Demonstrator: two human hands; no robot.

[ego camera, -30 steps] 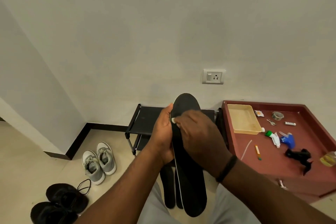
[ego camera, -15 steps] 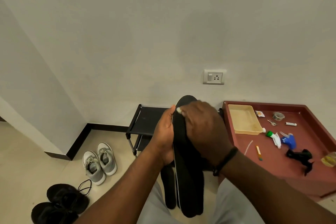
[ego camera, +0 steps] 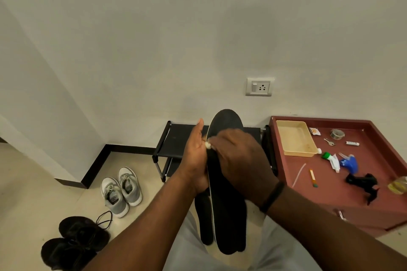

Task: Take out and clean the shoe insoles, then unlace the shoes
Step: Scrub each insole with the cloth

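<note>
Left hand [ego camera: 195,160] supports black insole [ego camera: 224,204] upright, fingers hidden behind it. Right hand [ego camera: 240,163] presses a small white item [ego camera: 207,144], apparently a wipe, against its face.

Soft, even indoor light fills the room, casting faint blurry shadows on the white wall [ego camera: 198,39], while the wide lens bends the edges and both forearms look slightly smeared.

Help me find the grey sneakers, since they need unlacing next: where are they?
In the head view the grey sneakers stand side by side on the floor at lower left, between the black shoe rack and the black shoes.
</note>
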